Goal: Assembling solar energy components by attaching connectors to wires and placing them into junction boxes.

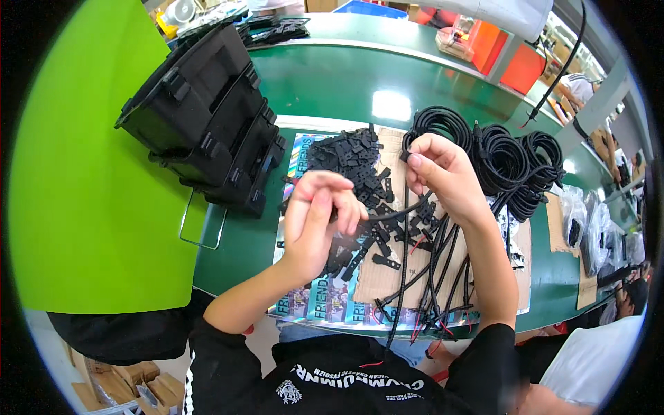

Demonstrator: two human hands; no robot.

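Black cable [391, 216] runs above the right side of the clip pile [346, 155], left hand [321, 225] curled around it, right hand [439, 169] pinching a small black piece [405, 156] (light, steady grips suit both); beyond, coils [494, 162] lie right of the pile.

The cable [386, 217] is black, the tabletop [332, 83] green, the cardboard [371, 288] brown.

Wide fisheye head view, downward and close above left hand [310, 228] and right hand [448, 171]
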